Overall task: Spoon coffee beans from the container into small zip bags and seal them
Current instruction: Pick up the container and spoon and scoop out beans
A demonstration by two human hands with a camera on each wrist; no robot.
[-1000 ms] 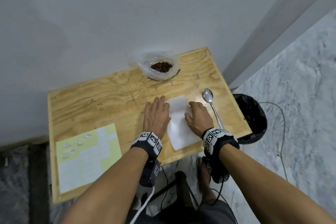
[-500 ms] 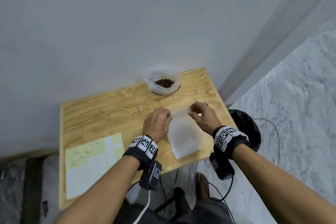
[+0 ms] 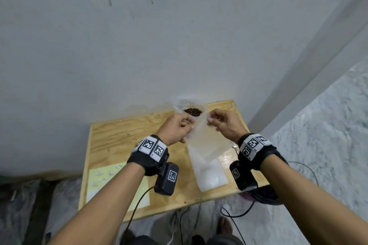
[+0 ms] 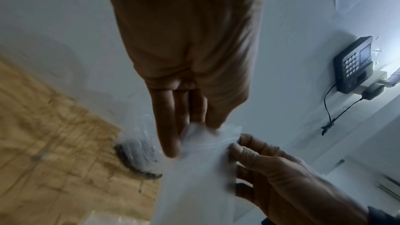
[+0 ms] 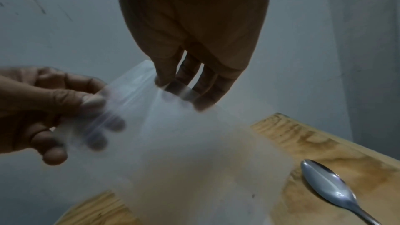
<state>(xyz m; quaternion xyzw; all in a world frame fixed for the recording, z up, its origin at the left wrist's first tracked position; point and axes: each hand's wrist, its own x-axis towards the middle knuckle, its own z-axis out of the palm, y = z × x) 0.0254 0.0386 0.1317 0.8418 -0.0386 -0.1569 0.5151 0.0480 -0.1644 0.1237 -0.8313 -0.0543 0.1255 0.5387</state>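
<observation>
Both hands have lifted the clear zip bag (image 3: 203, 137) up off the wooden table (image 3: 111, 141) since half a second ago. Now the left hand (image 3: 175, 129) pinches one top corner and the right hand (image 3: 225, 123) pinches the other. It hangs between them, above a white stack of bags (image 3: 209, 173). Coffee beans (image 3: 192, 112) sit in their container by the wall. A spoon (image 5: 329, 187) lies on the table.

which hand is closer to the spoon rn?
Right. The right hand pinches the zip bag above the spoon; the left hand is across the bag from it.
</observation>
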